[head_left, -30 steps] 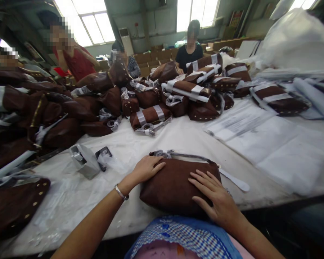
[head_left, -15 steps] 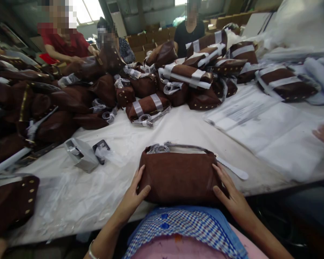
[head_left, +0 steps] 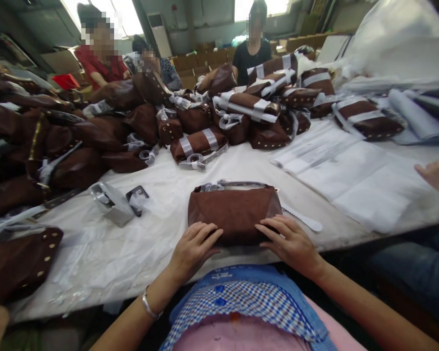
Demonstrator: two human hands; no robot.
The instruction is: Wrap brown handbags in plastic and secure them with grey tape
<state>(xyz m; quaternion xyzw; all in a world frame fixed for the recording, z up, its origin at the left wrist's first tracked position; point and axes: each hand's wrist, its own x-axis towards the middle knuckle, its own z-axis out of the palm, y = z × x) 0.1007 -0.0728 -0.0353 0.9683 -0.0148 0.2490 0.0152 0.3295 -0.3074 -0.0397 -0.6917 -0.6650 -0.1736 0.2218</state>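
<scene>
A brown suede handbag (head_left: 234, 207) lies on the white-covered table in front of me, its wrapped strap along the far edge. My left hand (head_left: 199, 243) grips its near left edge, fingers on the front and thumb low at the bottom. On the near right edge my right hand (head_left: 285, 239) has the same hold, fingers spread over the suede. A white strip with a toothed edge (head_left: 303, 218) sticks out from behind the bag's right side.
A grey tape dispenser (head_left: 111, 204) stands to the left beside a small black item (head_left: 137, 199). White sheets (head_left: 351, 175) lie at right. Piled brown bags (head_left: 76, 161) fill the back and left. Co-workers sit or stand beyond, and another person's hand (head_left: 437, 178) shows at right.
Both hands have moved from the bag's two sides inward to its near lower edge. The bag sits slightly farther from me and leans back more.
</scene>
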